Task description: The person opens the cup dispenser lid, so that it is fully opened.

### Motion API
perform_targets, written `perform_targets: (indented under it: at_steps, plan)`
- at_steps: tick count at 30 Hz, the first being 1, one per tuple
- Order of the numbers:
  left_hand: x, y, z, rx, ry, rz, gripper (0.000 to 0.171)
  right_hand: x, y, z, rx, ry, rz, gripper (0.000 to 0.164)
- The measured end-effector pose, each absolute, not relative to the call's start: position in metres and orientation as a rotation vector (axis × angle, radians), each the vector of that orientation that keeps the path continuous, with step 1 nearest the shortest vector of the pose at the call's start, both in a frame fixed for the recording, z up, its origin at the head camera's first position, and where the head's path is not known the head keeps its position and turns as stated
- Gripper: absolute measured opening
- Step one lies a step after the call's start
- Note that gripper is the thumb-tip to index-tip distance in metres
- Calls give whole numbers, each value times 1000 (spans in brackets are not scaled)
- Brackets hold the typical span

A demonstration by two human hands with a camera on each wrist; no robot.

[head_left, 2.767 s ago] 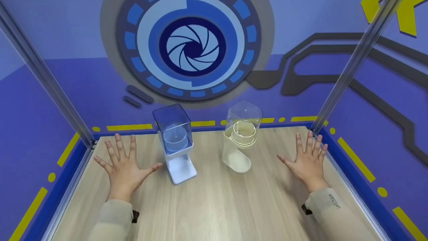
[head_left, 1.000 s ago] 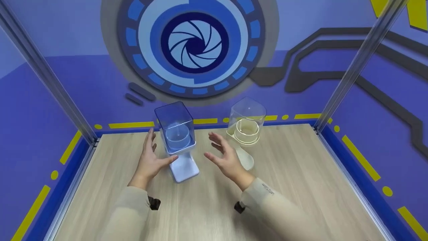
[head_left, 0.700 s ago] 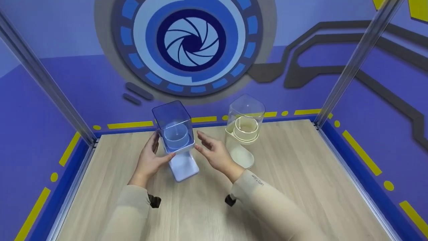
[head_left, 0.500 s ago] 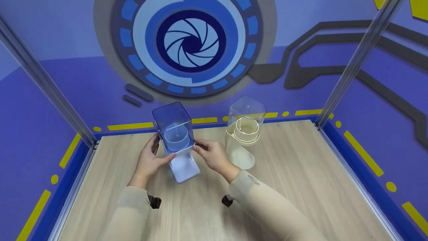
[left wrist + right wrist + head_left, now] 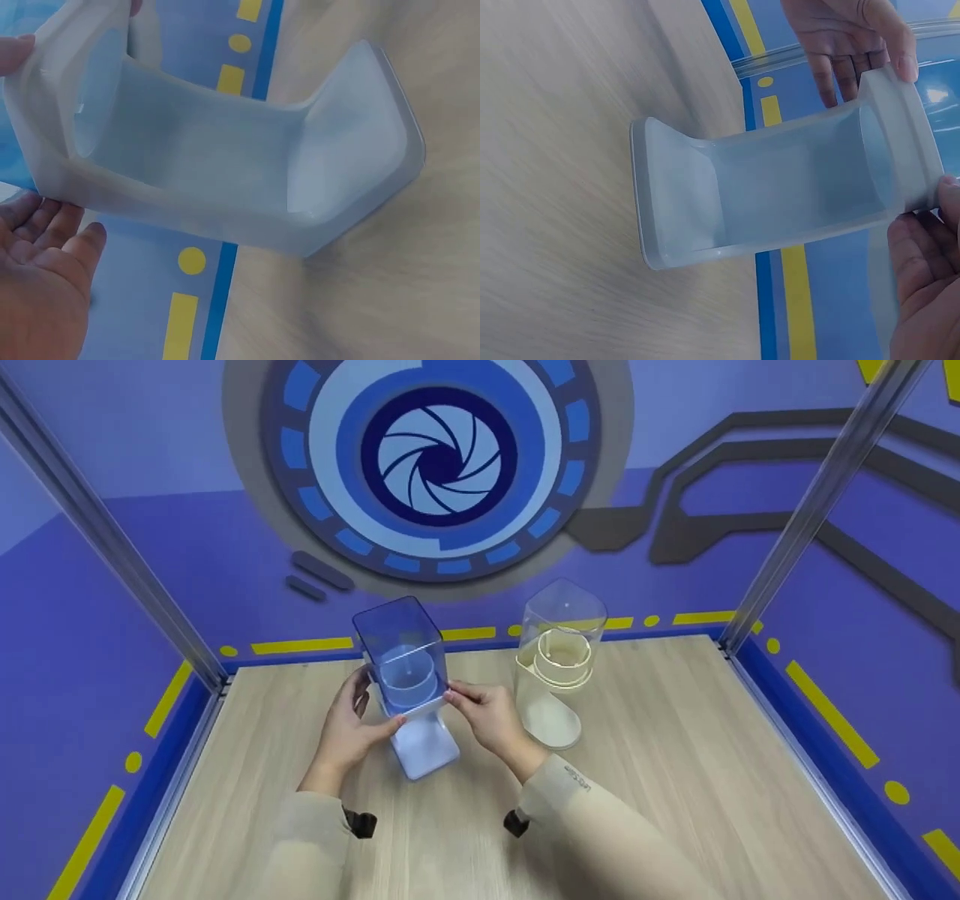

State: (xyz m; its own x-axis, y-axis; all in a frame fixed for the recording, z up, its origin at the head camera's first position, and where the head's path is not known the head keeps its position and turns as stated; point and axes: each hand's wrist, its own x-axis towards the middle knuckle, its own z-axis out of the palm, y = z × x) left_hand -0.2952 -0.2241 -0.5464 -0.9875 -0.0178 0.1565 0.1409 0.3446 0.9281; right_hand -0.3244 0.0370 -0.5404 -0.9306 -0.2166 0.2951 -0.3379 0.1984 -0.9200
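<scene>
A blue-white dispenser-like stand (image 5: 424,746), with a see-through blue box (image 5: 397,622) on top, is between my two hands. A round cup shape (image 5: 409,675) shows inside the box. Around the left side of its white collar go the fingers of my left hand (image 5: 346,739), while the thumb presses the front edge. My right hand (image 5: 491,720) pinches the collar's right front corner between thumb and fingertips. Both wrist views show the hollow, open-fronted support (image 5: 795,172) and flat foot (image 5: 679,195) below the collar. Whether the foot touches the table cannot be told.
Close on the right stands a similar cream dispenser (image 5: 551,720) with a clear cover (image 5: 566,604), near my right hand. The wooden table (image 5: 660,780) meets a blue patterned wall (image 5: 480,592) at the back. Metal posts (image 5: 825,502) mark the corners.
Both spread hands came inward from the table's sides to the blue dispenser. The left hand took its collar first; then the right hand closed on the right corner. The cream dispenser has not moved.
</scene>
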Motion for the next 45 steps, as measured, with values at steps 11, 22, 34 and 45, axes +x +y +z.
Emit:
perform_targets:
  at_steps: [11,22,34,45]
  plan:
    - [-264,-189,-554,-80,-2412,-1620,119,-303,63,-556,425,-2296,2015,30]
    - [-236,-163,-562,43,-2322,-1550,120,-285,66,-563,436,-2139,2179,33]
    - [-236,-164,-572,39,-2206,-1607,120,-268,30,-531,536,-2274,1930,125]
    - [-238,-163,-571,20,-2194,-1598,114,-267,-3,-514,351,-2295,1695,127]
